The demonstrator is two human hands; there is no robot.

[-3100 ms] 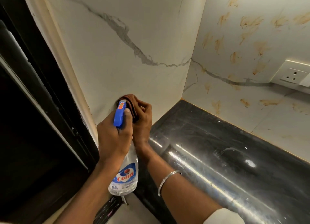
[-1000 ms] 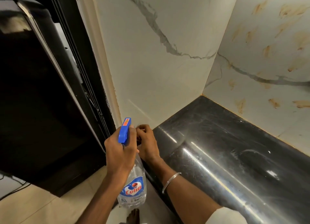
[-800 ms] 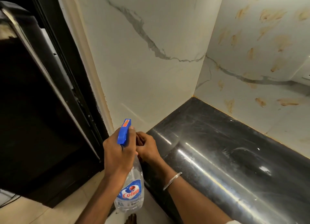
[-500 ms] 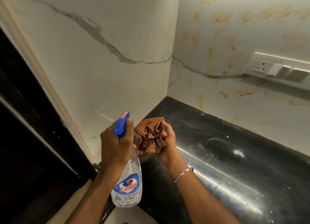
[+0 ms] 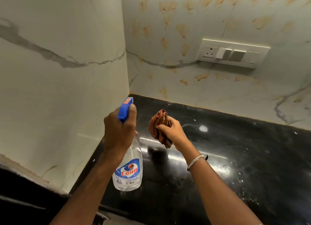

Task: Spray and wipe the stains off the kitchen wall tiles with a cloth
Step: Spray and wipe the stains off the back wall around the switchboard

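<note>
My left hand (image 5: 120, 132) grips a clear spray bottle (image 5: 128, 171) with a blue trigger head, held upright above the black counter, nozzle aimed toward the corner. My right hand (image 5: 171, 132) holds a bunched brown cloth (image 5: 157, 125) just right of the bottle, off the wall. The back wall tiles (image 5: 193, 83) carry many orange-brown stains (image 5: 182, 31) above and beside the socket. The left side wall tile (image 5: 67, 98) looks mostly clean, with faint marks low near its edge.
A white socket and switch plate (image 5: 234, 53) is set in the back wall. The glossy black countertop (image 5: 235, 165) runs under both walls, speckled with droplets. A dark edge lies at the lower left.
My view has swung right from the left wall's lower edge to the stained back wall. My right hand came off the left wall with the cloth and now holds it over the counter.
</note>
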